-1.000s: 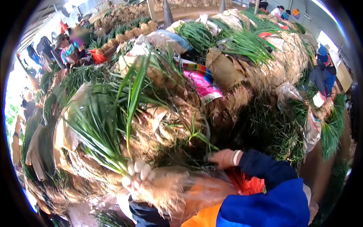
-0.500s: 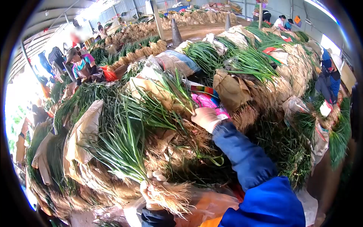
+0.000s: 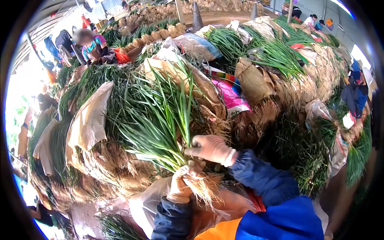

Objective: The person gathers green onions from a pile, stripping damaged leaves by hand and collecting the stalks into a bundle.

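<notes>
My gloved left hand (image 3: 183, 184) is closed round a bunch of rooted green plants (image 3: 162, 134), low on their pale stems. Long narrow leaves fan up and to the left from it. The tangled tan roots (image 3: 205, 188) hang out below my fist, to the right. Just above it, my gloved right hand (image 3: 210, 149) pinches several upright leafy stems (image 3: 185, 116) against the right side of the bunch. Its fingers partly hide those stems' lower ends. The plants look like spring onions, but their exact kind is not certain.
Big heaps of similar plants (image 3: 100, 132) surround me, roots outward, some under tan sacking (image 3: 91, 120). A pink bag (image 3: 231, 96) lies ahead; clear plastic sheeting (image 3: 146, 202) is below my hands. A co-worker (image 3: 95, 47) sits at the far left; other people are at the right.
My right hand has come back from the heap with its stems, down and left to the bunch. My left hand has moved slightly up and right, still holding the bunch.
</notes>
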`<state>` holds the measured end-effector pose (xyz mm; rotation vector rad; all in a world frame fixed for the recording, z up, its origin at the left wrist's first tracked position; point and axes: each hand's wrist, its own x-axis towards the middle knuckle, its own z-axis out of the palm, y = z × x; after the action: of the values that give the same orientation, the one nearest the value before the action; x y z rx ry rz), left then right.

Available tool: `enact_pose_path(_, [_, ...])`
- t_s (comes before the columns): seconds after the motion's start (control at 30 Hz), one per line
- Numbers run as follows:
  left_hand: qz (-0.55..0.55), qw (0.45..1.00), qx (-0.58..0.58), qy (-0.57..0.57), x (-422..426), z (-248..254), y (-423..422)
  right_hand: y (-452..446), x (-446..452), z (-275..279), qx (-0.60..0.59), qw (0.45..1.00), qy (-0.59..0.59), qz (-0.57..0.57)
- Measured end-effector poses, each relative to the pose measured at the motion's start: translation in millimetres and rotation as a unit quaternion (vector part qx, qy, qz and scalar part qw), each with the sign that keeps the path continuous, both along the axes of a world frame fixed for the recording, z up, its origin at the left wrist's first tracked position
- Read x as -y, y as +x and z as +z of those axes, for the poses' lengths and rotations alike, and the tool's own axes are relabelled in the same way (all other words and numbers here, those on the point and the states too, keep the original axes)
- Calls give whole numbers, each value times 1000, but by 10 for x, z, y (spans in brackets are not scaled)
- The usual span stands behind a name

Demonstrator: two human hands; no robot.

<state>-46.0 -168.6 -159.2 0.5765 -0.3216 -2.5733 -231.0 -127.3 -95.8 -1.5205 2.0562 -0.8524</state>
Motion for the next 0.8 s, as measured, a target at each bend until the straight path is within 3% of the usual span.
enact_pose_path(0.07, [-33, 997, 48, -59, 32, -89, 120, 120, 155, -139, -45, 997, -60, -22])
enact_pose_path(0.17, [-31, 996, 57, -63, 28, -85, 236, 204, 223, -279, -93, 992, -84, -24])
enact_pose_path(0.23, [-17, 996, 68, -62, -40, -65, 237, 240, 208, -330, -142, 974, -175, -39])
enact_pose_path(0.33, [-5, 997, 62, -49, -84, -59, 244, 199, 177, -285, -71, 991, -95, -55])
enact_pose_path(0.47, [-71, 993, 70, -67, -13, -151, 377, 280, 216, -452, -60, 985, -140, -85])
enact_pose_path(0.53, [-58, 994, 80, -49, -82, -91, 338, 268, 217, -435, -205, 962, -178, 10])
enact_pose_path(0.6, [20, 998, 38, -55, -176, 179, 271, 274, 232, -440, -232, 946, -224, 20])
enact_pose_path(0.63, [34, 996, 42, -74, -201, 371, 280, 303, 266, -441, 55, 971, -225, -55])
enact_pose_path(0.67, [-1, 999, -31, -15, -173, 396, 315, 333, 277, -367, 338, 910, -206, -125])
enact_pose_path(0.7, [-9, 997, -74, -2, -198, 434, 346, 239, 238, -268, 719, 644, -170, -199])
enact_pose_path(0.73, [-17, 993, -118, 7, -209, 501, 371, 42, 284, -601, 808, 523, -234, -136])
enact_pose_path(0.8, [-20, 990, -142, 13, -197, 457, 481, 86, 16, -357, 746, 627, -172, -145])
